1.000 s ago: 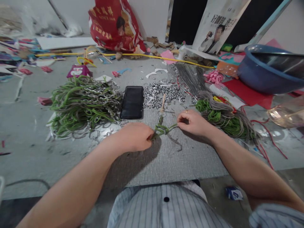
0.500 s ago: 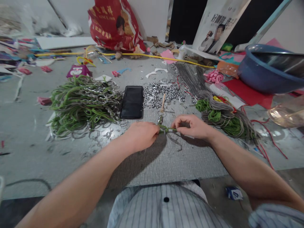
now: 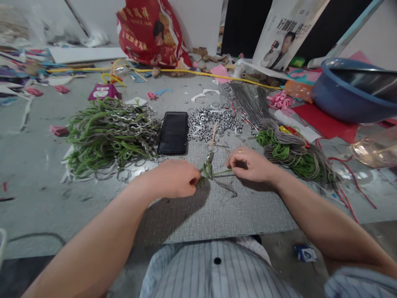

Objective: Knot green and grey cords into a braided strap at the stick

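Between my two hands a knotted green cord [image 3: 208, 170] with a small metal clasp at its far end is stretched just above the grey textured mat [image 3: 217, 211]. My left hand [image 3: 176, 179] is closed in a fist, pinching the cord's left end. My right hand [image 3: 249, 164], a ring on one finger, pinches the cord's right strands. A loose grey cord end [image 3: 228, 187] trails below onto the mat.
A pile of finished green-and-grey cords with metal rings [image 3: 107, 134] lies left. A black phone [image 3: 173, 132], a heap of metal nuts [image 3: 214, 119] and a wooden stick [image 3: 213, 133] sit ahead. A loose cord bundle [image 3: 293, 152] lies right, a blue basin [image 3: 350, 89] beyond.
My hands drew close together half a second ago, tightening the knot, then moved slightly apart again. The cord loop is smaller than a second ago.
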Motion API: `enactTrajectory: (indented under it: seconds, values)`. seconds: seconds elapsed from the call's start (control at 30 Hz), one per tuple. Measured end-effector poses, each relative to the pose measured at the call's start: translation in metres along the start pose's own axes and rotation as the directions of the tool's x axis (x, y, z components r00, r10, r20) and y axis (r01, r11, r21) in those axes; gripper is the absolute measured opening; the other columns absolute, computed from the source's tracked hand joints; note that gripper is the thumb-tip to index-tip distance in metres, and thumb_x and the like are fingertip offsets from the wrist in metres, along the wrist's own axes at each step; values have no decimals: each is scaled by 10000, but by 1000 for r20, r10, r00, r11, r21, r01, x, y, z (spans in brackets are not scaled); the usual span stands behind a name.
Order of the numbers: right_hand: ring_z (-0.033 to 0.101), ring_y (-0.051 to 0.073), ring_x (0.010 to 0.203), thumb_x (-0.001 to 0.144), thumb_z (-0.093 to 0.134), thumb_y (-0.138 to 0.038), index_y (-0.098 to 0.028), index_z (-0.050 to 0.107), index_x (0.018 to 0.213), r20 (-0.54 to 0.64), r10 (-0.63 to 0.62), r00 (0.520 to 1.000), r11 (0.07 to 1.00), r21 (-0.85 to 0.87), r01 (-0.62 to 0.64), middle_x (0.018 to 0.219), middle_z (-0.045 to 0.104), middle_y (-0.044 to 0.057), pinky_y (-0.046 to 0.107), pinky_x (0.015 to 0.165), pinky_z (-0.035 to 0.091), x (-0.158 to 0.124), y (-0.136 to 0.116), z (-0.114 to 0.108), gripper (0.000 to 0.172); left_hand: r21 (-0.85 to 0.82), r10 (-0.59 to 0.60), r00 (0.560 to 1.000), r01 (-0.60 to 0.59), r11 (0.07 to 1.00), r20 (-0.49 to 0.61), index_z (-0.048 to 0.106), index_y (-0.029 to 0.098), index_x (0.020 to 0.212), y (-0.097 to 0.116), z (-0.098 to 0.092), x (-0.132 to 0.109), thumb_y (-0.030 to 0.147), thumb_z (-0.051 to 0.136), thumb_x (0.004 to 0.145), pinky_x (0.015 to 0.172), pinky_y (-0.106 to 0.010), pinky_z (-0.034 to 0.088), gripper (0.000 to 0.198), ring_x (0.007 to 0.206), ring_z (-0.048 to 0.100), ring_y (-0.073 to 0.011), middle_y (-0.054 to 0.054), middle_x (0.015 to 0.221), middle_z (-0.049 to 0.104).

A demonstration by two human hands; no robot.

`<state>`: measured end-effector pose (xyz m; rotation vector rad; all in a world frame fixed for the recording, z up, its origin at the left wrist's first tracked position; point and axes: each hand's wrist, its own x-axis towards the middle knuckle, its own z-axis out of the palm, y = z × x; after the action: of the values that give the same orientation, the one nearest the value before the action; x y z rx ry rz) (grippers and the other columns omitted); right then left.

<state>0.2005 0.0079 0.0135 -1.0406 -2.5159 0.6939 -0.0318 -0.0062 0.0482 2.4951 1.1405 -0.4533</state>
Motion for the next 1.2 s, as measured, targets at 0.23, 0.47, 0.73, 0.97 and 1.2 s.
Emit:
enactTrajectory:
  seconds: [0.23, 0.47, 0.73, 0.97, 1.2]
  values:
    - [528, 167, 742, 699, 489, -137, -201, 463, 633, -18, -21, 1000, 996, -83, 19, 733, 619, 34, 340, 756, 358, -1, 3, -3, 96, 20, -16, 1000, 15, 1000, 26, 596, 212, 601, -1, -3, -6, 226, 411, 620, 465, -264, 265, 186, 490, 457, -143, -28, 590, 579]
    - [510, 177, 761, 772, 523, -346, -163, 544, 839, -22, 14, 1000, 974, -225, -19, 826, 607, 69, 315, 719, 338, -1, -6, -1, 196, 4, -81, 996, 81, 997, -31, 585, 201, 648, 0, -4, -4, 346, 419, 723, 477, -266, 294, 234, 528, 509, -169, -37, 617, 594]
    - [474, 147, 625, 698, 584, -553, -163, 560, 779, 194, 18, 981, 941, -335, 49, 631, 550, 4, 265, 617, 259, -2, -27, 6, 400, -114, -56, 965, 27, 993, -258, 540, 197, 862, 5, 9, 11, 413, 470, 750, 531, -252, 337, 253, 691, 565, -181, -41, 806, 626]
    - [473, 126, 636, 774, 501, -231, -176, 561, 753, 216, 20, 976, 953, -299, 46, 672, 578, 7, 257, 629, 272, -2, -24, 11, 85, -83, 14, 971, -35, 996, -239, 550, 194, 862, 2, 16, 18, 248, 425, 770, 586, -280, 374, 165, 725, 577, -199, -41, 792, 631]
    - [398, 103, 556, 722, 478, -169, -169, 545, 642, 277, 70, 958, 953, -304, 19, 577, 525, -4, 255, 592, 260, -3, -23, 0, 105, -112, 36, 979, -59, 992, -200, 574, 195, 814, -4, 14, 17, 200, 428, 730, 576, -254, 362, 169, 692, 557, -164, -24, 775, 632]
